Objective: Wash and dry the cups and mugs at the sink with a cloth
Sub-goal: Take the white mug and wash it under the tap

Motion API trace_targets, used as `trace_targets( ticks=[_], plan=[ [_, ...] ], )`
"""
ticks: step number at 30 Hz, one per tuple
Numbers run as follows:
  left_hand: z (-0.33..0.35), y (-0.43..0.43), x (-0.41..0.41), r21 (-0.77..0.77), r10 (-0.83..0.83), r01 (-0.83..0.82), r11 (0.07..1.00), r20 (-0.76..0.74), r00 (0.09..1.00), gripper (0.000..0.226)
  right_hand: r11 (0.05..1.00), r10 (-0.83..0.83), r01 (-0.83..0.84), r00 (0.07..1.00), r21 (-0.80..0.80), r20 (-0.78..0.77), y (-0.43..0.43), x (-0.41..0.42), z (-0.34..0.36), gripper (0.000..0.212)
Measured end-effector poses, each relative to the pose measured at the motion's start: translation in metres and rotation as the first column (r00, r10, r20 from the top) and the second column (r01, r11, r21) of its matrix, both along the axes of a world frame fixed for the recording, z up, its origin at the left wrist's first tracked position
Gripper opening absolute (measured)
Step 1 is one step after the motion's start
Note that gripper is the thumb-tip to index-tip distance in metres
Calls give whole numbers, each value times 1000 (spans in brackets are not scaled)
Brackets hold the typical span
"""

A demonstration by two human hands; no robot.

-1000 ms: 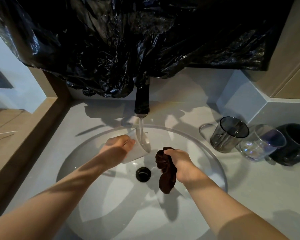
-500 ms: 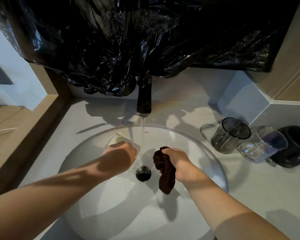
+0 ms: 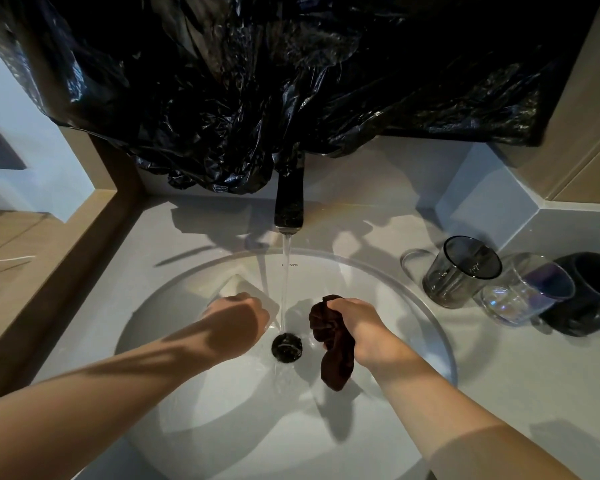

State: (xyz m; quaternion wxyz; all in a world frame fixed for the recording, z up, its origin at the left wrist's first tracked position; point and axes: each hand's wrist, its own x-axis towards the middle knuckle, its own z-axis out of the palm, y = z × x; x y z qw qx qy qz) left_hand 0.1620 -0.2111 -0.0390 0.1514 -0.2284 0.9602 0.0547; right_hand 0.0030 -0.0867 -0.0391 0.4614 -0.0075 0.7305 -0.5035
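Observation:
My left hand (image 3: 238,322) grips a white cup (image 3: 238,289) low in the round white sink (image 3: 413,303), left of the running water; the hand hides most of the cup. My right hand (image 3: 357,323) holds a bunched dark brown cloth (image 3: 335,348) that hangs down right of the stream, above the basin. On the counter at the right stand a smoky glass mug (image 3: 459,271), a clear iridescent glass (image 3: 527,292) and a black mug (image 3: 589,296).
Water runs from a black tap (image 3: 289,202) down beside the black drain (image 3: 287,347). Crumpled black plastic sheeting (image 3: 257,81) hangs over the back wall. A wooden ledge (image 3: 49,258) borders the grey counter (image 3: 534,393) on the left.
My left hand has pulled the white cup out from under the stream, left and lower in the basin. My right hand with the cloth has stayed almost still.

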Motion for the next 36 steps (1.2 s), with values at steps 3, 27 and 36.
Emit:
trace_targets(
  ticks=[3, 27, 36],
  plan=[
    [0, -2, 2, -10, 6, -6, 1000, 4, 1000, 23, 1000, -2, 2, 1000, -13, 5, 3, 1, 3, 11],
    [79, 6, 20, 981, 995, -163, 102, -98, 35, 31, 975, 46, -133, 901, -176, -431, -41, 1, 117, 32],
    [85, -1, 20, 988, 995, -122, 95, -98, -14, 34, 933, -75, -2, 977, -361, -201, -93, -32, 145, 40]
  ],
)
